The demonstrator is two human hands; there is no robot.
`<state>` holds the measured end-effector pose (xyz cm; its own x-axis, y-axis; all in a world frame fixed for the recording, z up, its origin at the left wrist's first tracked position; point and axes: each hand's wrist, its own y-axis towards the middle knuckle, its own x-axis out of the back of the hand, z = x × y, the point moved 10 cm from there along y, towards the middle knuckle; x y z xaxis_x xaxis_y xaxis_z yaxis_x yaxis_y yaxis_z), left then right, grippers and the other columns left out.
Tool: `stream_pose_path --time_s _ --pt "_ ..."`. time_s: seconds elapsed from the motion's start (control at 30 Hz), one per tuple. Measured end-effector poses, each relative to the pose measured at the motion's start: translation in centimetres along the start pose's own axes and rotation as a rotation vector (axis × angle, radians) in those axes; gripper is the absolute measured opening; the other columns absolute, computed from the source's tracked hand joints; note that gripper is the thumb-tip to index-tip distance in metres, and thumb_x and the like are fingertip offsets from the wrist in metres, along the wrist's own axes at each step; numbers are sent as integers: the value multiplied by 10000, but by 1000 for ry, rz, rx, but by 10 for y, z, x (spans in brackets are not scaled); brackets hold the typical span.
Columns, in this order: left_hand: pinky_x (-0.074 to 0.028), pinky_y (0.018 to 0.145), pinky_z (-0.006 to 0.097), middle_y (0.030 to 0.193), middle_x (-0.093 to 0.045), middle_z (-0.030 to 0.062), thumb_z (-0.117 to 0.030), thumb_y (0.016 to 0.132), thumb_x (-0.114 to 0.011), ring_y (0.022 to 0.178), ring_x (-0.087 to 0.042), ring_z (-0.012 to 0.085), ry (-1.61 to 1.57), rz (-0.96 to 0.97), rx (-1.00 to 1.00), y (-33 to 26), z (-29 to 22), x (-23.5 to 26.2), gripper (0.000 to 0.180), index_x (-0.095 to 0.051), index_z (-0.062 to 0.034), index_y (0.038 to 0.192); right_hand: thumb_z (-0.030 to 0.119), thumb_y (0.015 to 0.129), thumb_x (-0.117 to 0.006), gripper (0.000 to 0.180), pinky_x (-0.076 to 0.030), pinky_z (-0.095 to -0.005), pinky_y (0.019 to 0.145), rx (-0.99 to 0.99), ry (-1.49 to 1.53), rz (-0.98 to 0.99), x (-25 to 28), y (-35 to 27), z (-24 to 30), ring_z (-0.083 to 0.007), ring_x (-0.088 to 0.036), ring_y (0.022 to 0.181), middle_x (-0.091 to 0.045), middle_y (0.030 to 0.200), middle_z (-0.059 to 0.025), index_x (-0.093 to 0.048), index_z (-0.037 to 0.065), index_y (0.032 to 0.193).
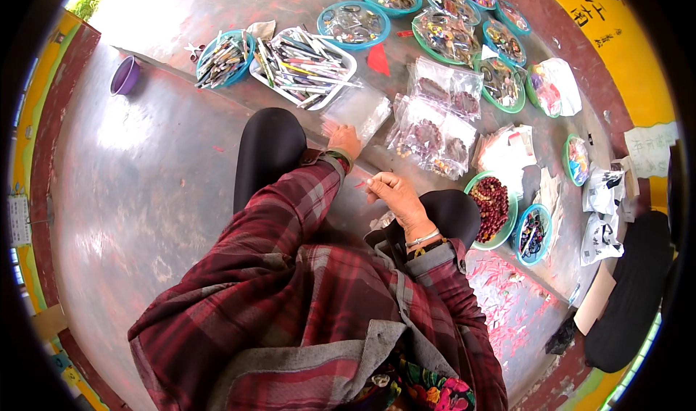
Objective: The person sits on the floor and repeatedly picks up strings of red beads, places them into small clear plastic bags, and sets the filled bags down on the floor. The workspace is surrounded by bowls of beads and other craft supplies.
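Beaded strands (489,202), apparently part-bagged.
At centre, your right hand (399,199) pinches a red sliver (359,184); for your left hand (346,142), grip cannot be told. Filled bags (428,137) lie centre-right; unbagged strands remain, right.

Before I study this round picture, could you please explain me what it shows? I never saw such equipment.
There is no machine here: it is a person in a plaid shirt, working bare-handed. The single picture comes from a wide fisheye camera worn on the head, looking down; so straight edges bend. The left hand touches clear plastic bags. The right hand pinches a small red piece, too small to identify. On the grey surface ahead lie a white tray of pen-like sticks, bagged beads and a green bowl of dark red beads.
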<state>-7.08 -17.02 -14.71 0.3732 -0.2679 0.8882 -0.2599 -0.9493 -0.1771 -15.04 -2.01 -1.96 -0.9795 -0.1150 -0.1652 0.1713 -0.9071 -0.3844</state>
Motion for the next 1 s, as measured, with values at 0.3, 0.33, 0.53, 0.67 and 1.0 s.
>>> stream_pose_path --time_s 0.3,0.33,0.53,0.67,1.0 --pt "-458 850 375 1033 -565 156 -160 785 -532 1037 -533 307 98 27 88 12 13 -20 249 -579 -51 1004 227 846 -609 215 -408 -221 626 -58 -52 4 1 1 -8 -85 -545 628 -583 665 -21 -606 30 760" --pt "-456 854 377 1025 -567 154 -163 785 -535 1044 -529 306 80 18 78 11 11 -13 248 -582 -52 1002 226 847 -607 214 -407 -221 624 -52 -49 5 0 2 -7 -84 -544 627 -583 666 -21 -605 30 759" --pt "-424 890 383 1041 -559 189 -85 765 -508 1014 -535 333 86 -30 -69 3 3 -2 234 -587 -22 975 257 849 -572 253 -393 -230 596 -51 -89 12 -4 2 -2 -79 -535 610 -591 641 -21 -601 32 737" --pt "-424 886 378 970 -586 170 -94 741 -531 1004 -533 326 162 41 -213 7 -3 -14 193 -614 -33 905 266 852 -553 268 -395 -234 589 -85 -105 6 -5 4 -6 -82 -536 600 -593 631 -23 -598 30 732" --pt "-461 794 393 917 -593 158 -55 730 -512 934 -546 330 -1 -201 -344 -2 -26 18 142 -586 -29 849 250 852 -563 263 -417 -237 582 -84 -89 11 -3 9 -17 -99 -561 602 -597 628 -40 -605 17 740"
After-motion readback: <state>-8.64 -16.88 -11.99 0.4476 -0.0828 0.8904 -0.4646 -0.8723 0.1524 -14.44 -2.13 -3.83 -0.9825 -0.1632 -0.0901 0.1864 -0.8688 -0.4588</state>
